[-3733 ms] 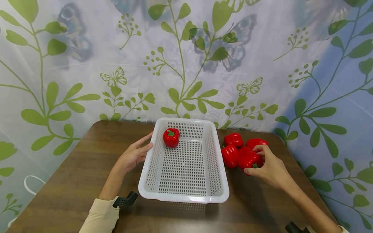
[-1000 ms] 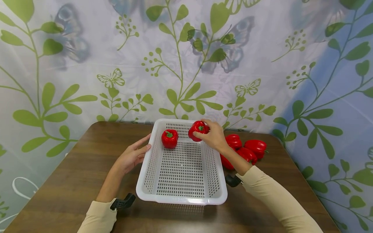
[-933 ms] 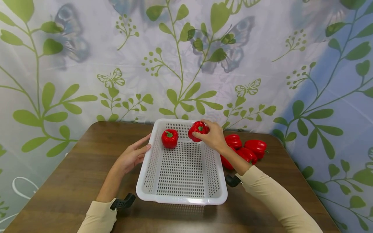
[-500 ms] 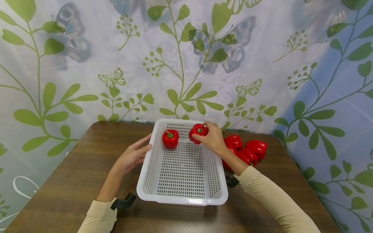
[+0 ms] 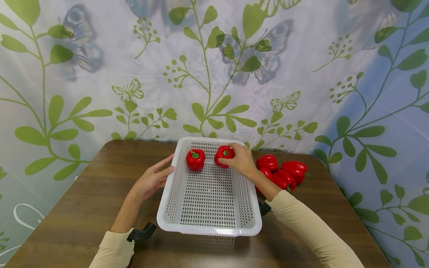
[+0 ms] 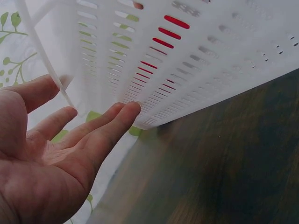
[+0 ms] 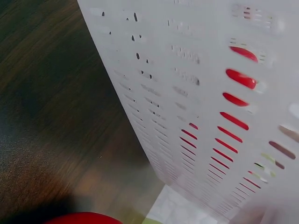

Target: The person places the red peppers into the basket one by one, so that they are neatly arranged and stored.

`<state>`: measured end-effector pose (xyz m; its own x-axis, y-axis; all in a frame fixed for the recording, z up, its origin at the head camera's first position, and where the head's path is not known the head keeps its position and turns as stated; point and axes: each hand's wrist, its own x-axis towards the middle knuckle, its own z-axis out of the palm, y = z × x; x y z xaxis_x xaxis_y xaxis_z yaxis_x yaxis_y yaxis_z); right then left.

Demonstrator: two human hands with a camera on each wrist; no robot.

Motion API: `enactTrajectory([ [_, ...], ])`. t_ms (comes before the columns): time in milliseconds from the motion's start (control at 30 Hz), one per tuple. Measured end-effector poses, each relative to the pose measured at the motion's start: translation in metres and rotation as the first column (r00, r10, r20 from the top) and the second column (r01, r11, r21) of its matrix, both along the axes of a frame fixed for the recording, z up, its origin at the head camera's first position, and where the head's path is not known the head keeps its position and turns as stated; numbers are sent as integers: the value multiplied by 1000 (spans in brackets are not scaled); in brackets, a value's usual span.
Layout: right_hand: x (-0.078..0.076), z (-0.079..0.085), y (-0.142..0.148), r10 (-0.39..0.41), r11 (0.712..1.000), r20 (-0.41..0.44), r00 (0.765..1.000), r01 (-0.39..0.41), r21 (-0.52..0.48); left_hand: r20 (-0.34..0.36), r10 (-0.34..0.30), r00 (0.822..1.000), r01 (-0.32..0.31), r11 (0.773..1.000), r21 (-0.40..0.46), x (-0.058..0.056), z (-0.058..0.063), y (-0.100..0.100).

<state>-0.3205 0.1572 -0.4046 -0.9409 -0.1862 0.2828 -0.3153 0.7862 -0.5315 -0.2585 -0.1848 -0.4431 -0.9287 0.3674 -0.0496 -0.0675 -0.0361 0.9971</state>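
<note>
A white slotted plastic basket [image 5: 209,230] stands on the table, one red bell pepper [image 5: 195,160] sitting in its far left part. My right hand [image 5: 242,160] reaches over the right rim and grips a second red bell pepper [image 5: 223,156] inside the basket, thumb in front and fingers behind, its green stem upward. My left hand [image 5: 152,180] touches the basket's left rim with extended fingers. The left wrist view shows the left hand's fingertips [image 6: 133,108] at the slotted outer wall. In the right wrist view the basket wall [image 7: 154,88] hides the right hand's grip; red shows through its slots.
Right of the basket lies a cluster of several red bell peppers [image 5: 285,178], partly covered by the right forearm. A patterned cloth [image 5: 214,74] hangs behind the brown wooden table [image 5: 90,193]. At far left a white cord [image 5: 25,214] loops beside the table edge.
My right hand has taken a bell pepper from the cluster into the basket. Over the last second it has moved it slightly lower and left. The left hand stays at the rim.
</note>
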Motion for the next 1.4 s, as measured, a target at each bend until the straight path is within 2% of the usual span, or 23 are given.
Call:
enactTrajectory([
  [167,0,-2,-1,-14,999,23,1000,13,48,8,6,1000,-6,1000,1,0,0,-1],
  [333,3,-1,-2,-49,997,56,997,45,59,20,5,1000,-5,1000,13,-1,0,-1],
  [600,5,-1,-3,-61,994,70,996,54,93,16,6,1000,-6,1000,1,-2,-3,-1],
  [900,1,-4,-1,-30,990,31,999,25,138,6,3,1000,-3,1000,-2,-3,-4,-2],
  [1400,5,-3,-1,-19,988,25,999,15,154,-5,9,1000,-9,1000,0,3,-5,0],
])
